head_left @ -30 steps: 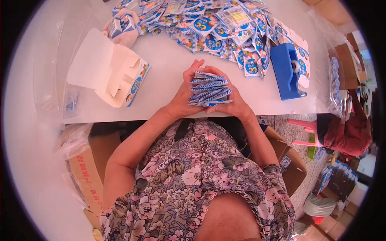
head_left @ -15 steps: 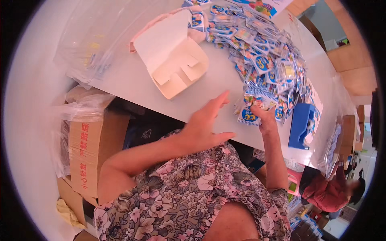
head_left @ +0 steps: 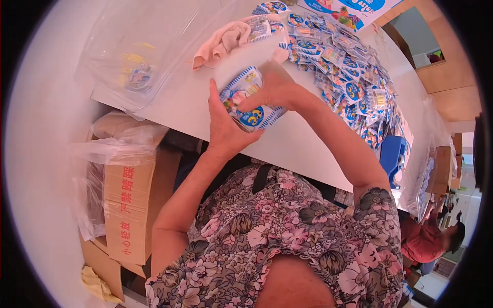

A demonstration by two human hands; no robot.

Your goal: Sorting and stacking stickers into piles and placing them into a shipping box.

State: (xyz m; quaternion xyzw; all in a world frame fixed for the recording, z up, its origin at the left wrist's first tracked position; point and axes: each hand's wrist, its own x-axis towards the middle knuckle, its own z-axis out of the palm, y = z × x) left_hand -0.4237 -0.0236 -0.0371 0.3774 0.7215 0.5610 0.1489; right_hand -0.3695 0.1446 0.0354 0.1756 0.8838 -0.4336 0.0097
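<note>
Holds a small blue and white packet just above the middle of the view, toward 12 o'clock, over the white table. Grips it with the right hand, with the thumb pressed on top and the other fingers partly hidden at its 1 o'clock edge. Cups its 7 o'clock side in the left hand, with the thumb and fingers spread wide but grasping it. Cannot tell the number of packets underneath, with both hands in the way. Counting from the middle of the view, has a crumpled pink cloth past the packet near 12 o'clock, a big messy pile of packets at 2 o'clock, and a blue tape holder at 3 o'clock, close to the right arm. Shows see-through plastic at 10 o'clock, a brown cardboard box at 8 o'clock, below the table top, and a person in red far off at 4 o'clock.
</note>
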